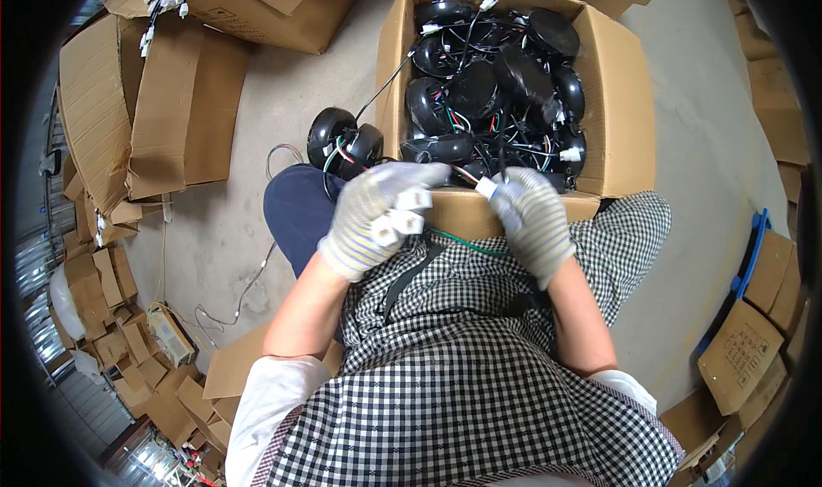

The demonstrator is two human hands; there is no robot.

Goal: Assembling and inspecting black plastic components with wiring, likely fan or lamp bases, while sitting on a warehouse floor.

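My left hand (364, 209), in a striped work glove, is closed around several white plug connectors (407, 222) that stick out at the palm side. My right hand (538, 223), gloved alike, pinches a single white wire connector (486, 187) with thin wires running from it toward the left hand's fingertips. Both hands are over the near edge of an open cardboard box (629, 110). Inside the box lie many black round wired units (473, 89), tangled with cables and white plugs. Two more black round units (330, 136) are outside the box by my left hand, a cable running from them to the box.
Opened cardboard boxes (201, 102) stand at the far left, one with white-plugged cables (167, 3). A loose cable (235, 311) trails over the floor at left. Flattened cartons (741, 359) and a blue frame (749, 256) are on the right. A green wire (467, 243) crosses my lap.
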